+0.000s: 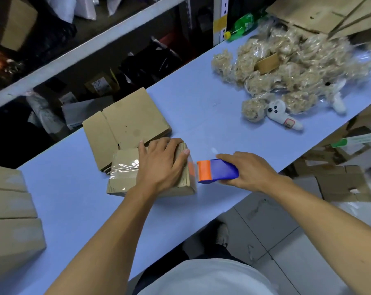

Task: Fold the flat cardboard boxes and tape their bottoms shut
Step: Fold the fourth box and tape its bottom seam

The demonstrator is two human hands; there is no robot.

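Now the left hand [161,165] lies flat, fingers spread, pressing down on one folded box [125,177] at the bench's [201,103] centre. At 3 o'clock of it, the right hand [247,170] wraps its fingers round one tape dispenser [217,171]. One stack of flat boxes [125,122] lies at 12 o'clock, touching the box.

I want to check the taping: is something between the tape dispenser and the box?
Nothing solid. The tape dispenser in the right hand is just right of the box; only clear tape spans the gap.
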